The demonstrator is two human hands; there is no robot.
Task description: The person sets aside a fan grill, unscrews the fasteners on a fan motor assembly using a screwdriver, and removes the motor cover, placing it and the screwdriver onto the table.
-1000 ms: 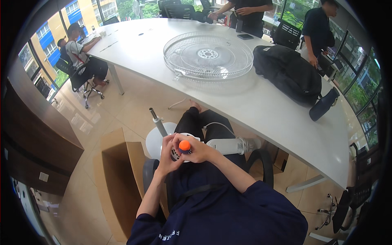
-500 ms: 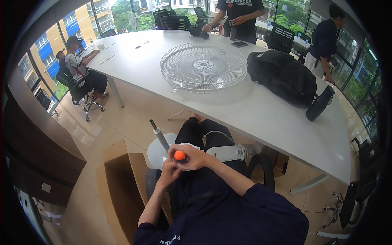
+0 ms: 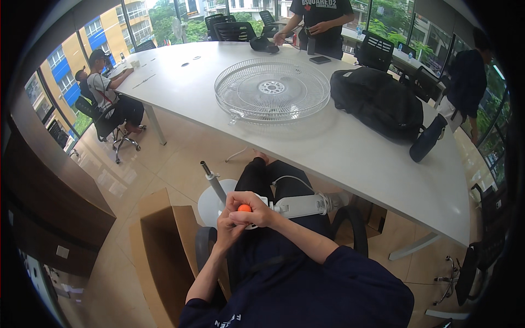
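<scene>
I sit with a white fan motor housing (image 3: 304,205) lying across my lap, its white cord (image 3: 290,181) looped over my knee. An orange knob (image 3: 244,208) sticks out at its near end. My left hand (image 3: 226,232) cups that end from below. My right hand (image 3: 257,212) wraps over it, with fingers pinched at the orange knob. Just beyond my hands, a round white fan base (image 3: 208,206) with a slanted grey pole (image 3: 212,177) stands on the floor.
The white table (image 3: 350,158) curves in front, bearing a round wire fan grille (image 3: 272,90), a black backpack (image 3: 377,101) and a black pouch (image 3: 428,138). An open cardboard box (image 3: 164,251) stands at my left. One person (image 3: 109,93) sits far left; two people stand at the back and right.
Both hands stay on the knob end of the housing, which sits slightly lower in view than a second ago. My right fingers have closed further over the orange knob.
</scene>
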